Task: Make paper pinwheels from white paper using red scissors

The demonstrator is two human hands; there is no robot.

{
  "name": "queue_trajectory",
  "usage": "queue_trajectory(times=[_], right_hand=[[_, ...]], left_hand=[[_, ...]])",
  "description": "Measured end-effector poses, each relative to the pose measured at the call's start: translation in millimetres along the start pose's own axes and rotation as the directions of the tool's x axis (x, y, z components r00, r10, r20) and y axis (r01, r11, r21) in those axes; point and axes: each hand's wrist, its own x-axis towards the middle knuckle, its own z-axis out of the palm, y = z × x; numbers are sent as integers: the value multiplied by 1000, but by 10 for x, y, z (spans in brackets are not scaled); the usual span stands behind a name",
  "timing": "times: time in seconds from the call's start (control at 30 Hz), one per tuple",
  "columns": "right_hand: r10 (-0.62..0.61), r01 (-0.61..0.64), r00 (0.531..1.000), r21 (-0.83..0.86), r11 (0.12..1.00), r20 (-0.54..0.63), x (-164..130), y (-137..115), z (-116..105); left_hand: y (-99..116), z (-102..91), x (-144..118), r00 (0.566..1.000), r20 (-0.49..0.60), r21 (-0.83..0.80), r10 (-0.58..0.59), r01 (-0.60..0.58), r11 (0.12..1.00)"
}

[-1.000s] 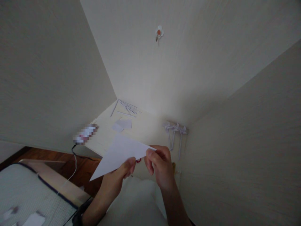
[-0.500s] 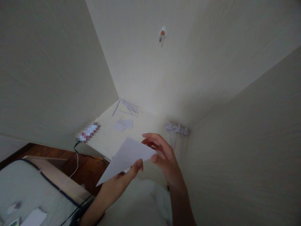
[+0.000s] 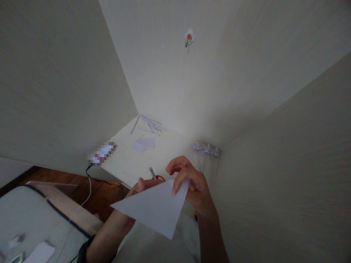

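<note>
White paper (image 3: 153,208) in right hand (image 3: 196,184), now corner-down, earlier corner-up

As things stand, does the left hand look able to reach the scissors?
Probably yes: the scissors show just beyond the left hand, with nothing visible blocking the way. They are partly hidden, though, and the white paper covers some of the hand, so whether it is free is unclear.

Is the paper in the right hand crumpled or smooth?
Smooth: the white paper, held near one corner by the right hand, shows straight edges and no visible crumpling. Whether it is folded double, I cannot tell.
</note>
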Motion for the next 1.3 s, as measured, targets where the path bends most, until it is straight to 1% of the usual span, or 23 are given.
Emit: queue_trajectory(times=[0.03, 0.1, 0.17, 0.23, 0.27, 0.33, 0.4, 0.47, 0.53, 0.6, 0.67, 0.77, 0.83, 0.93, 1.0, 1.1, 1.3], right_hand=[[-1, 1, 1000, -6, 1000, 7, 0, -3, -3], [-6, 7, 1000, -13, 1000, 30, -2, -7, -6], [-2, 3, 999, -21, 1000, 52, -7, -10, -1], [20, -19, 999, -13, 1000, 28, -13, -8, 13], [40, -40, 999, 8, 999, -10, -17, -2, 22], [100, -93, 987, 65, 994, -127, -25, 18, 35], [147, -124, 962, 113, 986, -230, -36, 49, 32], [176, -147, 948, 126, 981, -266, -49, 79, 18], [222, -193, 950, 147, 970, -219, -60, 90, 7], [297, -274, 943, 153, 950, -153, -62, 75, 13], [358, -343, 925, 124, 931, -126, -52, 40, 34], [355, -357, 921, 19, 934, -162, -30, -8, 67], [320, -332, 930, -42, 942, -181, -23, -23, 79], [311, -329, 937, -103, 939, -157, -23, -42, 89], [327, -341, 938, -130, 931, -117, -22, -60, 97], [311, -321, 947, -169, 932, -87, -13, -83, 106], [284, -306, 952, -278, 911, -117, 10, -108, 95]], left_hand=[[26, -2, -32, 996, 26, -100, -85, 87, 991], [79, -9, -85, 983, 13, -212, -182, 180, 961], [113, -10, -113, 974, -11, -232, -227, 219, 948], [124, 4, -118, 974, 23, -199, -225, 225, 954], [125, 18, -115, 976, 63, -183, -209, 217, 959], [126, 49, -105, 985, 89, -153, -145, 157, 976], [134, 76, -98, 995, 42, -94, -85, 89, 992], [150, 93, -99, 999, -39, 7, -31, 31, 999], [174, 106, -111, 994, -107, 133, 29, -15, 991], [203, 122, -130, 986, -135, 265, 100, -61, 962], [230, 139, -148, 981, -118, 383, 152, -97, 919], [245, 150, -157, 972, -58, 506, 226, -167, 847], [234, 141, -149, 955, -44, 524, 294, -229, 821], [207, 119, -135, 919, -106, 482, 380, -287, 828], [202, 116, -134, 913, -138, 479, 383, -278, 833], [226, 135, -145, 920, -139, 515, 366, -248, 820], [278, 159, -173, 903, -128, 626, 410, -247, 740]])
